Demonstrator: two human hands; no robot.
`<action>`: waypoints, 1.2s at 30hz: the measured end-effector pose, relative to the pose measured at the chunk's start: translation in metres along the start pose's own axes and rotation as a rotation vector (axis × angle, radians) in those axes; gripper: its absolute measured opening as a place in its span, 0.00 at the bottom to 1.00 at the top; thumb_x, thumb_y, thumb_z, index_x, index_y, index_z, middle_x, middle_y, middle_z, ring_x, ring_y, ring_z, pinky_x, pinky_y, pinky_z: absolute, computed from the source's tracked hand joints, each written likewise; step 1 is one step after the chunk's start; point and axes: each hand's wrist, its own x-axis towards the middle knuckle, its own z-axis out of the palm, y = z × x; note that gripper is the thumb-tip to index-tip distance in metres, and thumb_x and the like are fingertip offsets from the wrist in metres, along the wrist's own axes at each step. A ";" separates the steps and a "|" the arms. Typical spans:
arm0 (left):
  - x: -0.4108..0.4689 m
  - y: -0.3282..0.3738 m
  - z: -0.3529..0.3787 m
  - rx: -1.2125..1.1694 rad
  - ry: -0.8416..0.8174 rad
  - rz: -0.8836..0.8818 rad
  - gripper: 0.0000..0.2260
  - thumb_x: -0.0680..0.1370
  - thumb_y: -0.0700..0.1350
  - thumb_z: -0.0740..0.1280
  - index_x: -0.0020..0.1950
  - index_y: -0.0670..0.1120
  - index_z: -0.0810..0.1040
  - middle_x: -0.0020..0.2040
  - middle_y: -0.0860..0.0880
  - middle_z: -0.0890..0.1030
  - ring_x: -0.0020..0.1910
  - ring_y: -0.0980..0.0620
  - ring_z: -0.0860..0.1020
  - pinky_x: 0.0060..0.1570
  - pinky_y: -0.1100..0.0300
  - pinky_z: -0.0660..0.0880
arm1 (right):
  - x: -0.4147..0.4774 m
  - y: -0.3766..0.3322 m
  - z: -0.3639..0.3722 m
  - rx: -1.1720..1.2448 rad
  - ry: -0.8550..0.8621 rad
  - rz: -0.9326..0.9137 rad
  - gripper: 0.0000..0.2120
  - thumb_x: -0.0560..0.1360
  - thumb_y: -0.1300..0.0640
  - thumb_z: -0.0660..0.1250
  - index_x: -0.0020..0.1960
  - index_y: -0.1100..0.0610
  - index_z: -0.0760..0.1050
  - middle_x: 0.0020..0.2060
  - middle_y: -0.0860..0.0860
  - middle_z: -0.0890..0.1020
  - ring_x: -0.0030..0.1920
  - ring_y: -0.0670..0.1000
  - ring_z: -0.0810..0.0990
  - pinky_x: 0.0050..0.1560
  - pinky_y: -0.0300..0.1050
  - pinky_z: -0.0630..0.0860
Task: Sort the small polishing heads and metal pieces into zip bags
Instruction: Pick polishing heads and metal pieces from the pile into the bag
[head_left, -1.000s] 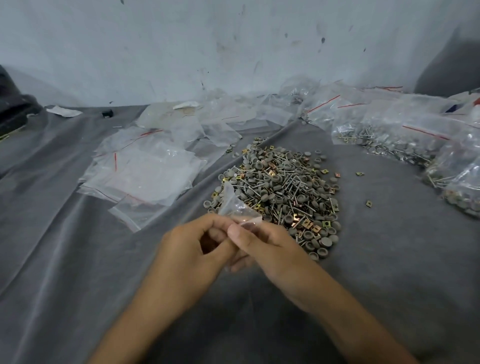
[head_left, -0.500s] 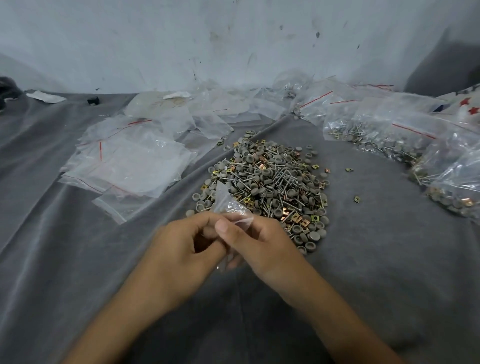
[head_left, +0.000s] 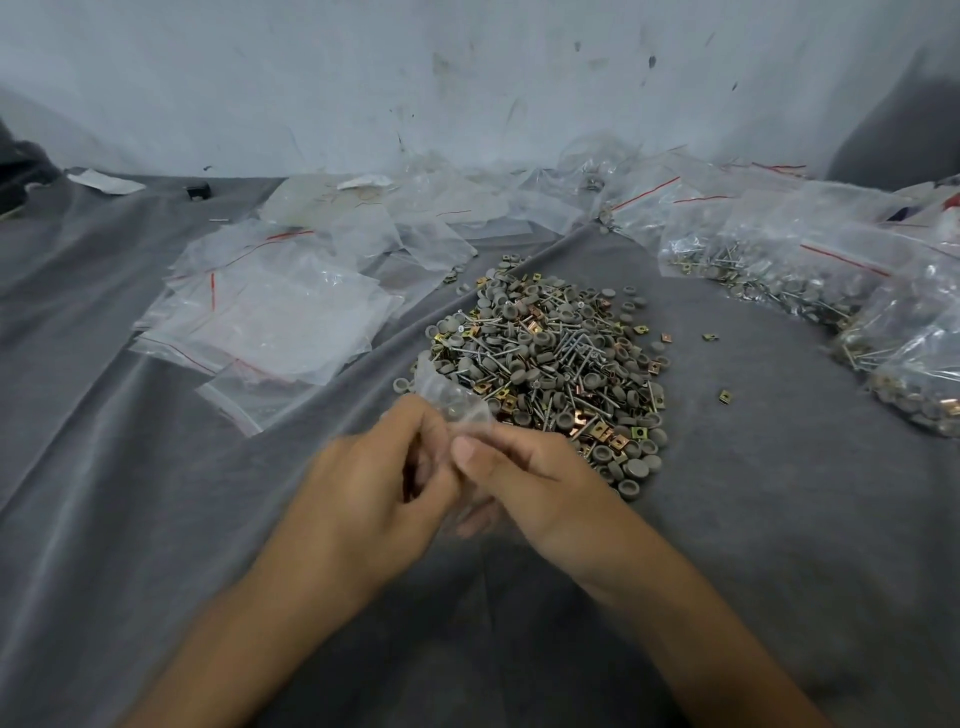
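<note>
The left hand (head_left: 363, 499) and right hand (head_left: 535, 483) pinch a small clear zip bag (head_left: 453, 404) beside the loose heap of grey polishing heads and metal pieces (head_left: 545, 358). Some filled bags (head_left: 769, 260) lie to the right, but most of the sorting apparently remains.

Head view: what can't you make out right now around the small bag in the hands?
- small zip bag, head view: its lower half sits behind the fingers of the left hand and right hand, so its seal and contents are unclear.
- both hands, head view: motion-blurred, exact finger placement uncertain.
- filled bags, head view: cut off by the right edge.
- dark object, head view: cut off by the left edge, unidentifiable.
</note>
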 end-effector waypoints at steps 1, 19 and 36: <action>0.000 0.000 -0.002 0.024 0.046 -0.008 0.06 0.75 0.53 0.66 0.45 0.55 0.70 0.37 0.56 0.78 0.30 0.58 0.75 0.31 0.63 0.70 | 0.000 0.000 -0.002 -0.016 0.038 0.008 0.11 0.83 0.54 0.62 0.52 0.52 0.84 0.40 0.54 0.85 0.41 0.49 0.85 0.39 0.43 0.83; -0.007 0.017 -0.001 0.163 0.055 0.329 0.17 0.73 0.43 0.64 0.59 0.49 0.85 0.38 0.62 0.78 0.38 0.57 0.77 0.36 0.64 0.75 | -0.004 -0.010 0.001 0.075 -0.078 -0.126 0.25 0.81 0.75 0.55 0.74 0.58 0.70 0.59 0.55 0.83 0.59 0.51 0.82 0.57 0.43 0.79; 0.012 -0.016 0.002 0.353 0.036 -0.138 0.16 0.79 0.52 0.59 0.60 0.59 0.84 0.49 0.52 0.86 0.49 0.41 0.83 0.42 0.51 0.77 | -0.019 -0.006 -0.104 -0.996 0.409 0.260 0.08 0.78 0.52 0.71 0.56 0.43 0.79 0.48 0.40 0.79 0.51 0.44 0.78 0.47 0.41 0.71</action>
